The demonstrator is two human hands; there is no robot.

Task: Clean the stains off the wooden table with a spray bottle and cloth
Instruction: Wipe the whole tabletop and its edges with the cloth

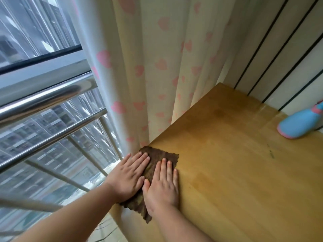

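Wooden table [244, 180] in a corner, set against a pale wall [283, 49] with black vertical stripes. Along the table's left edge, a cream curtain [157, 67] with pink hearts. Beyond that, a steel railing [52, 95] before a window [35, 32], with blurred tall buildings outside.

Brown cloth [157, 155] spread flat at the near left corner of the table, its ragged near end showing between the wrists. On the cloth, side by side and touching: left hand [128, 177] and right hand [161, 186]. Both palms down, fingers straight and close together, pressing the cloth to the wood and gripping nothing. Left hand over the cloth's left part, by the table's edge. Right hand over its right part, little finger at the cloth's right edge.

Blue bottle [298, 124] with pink trim at the far right of the table by the wall, well apart from the hands and partly cut off by the frame. Upright or tilted: hard to tell.

Faint dark stain [219, 112] toward the table's far side. Right of centre, a few small dark marks [271, 152].
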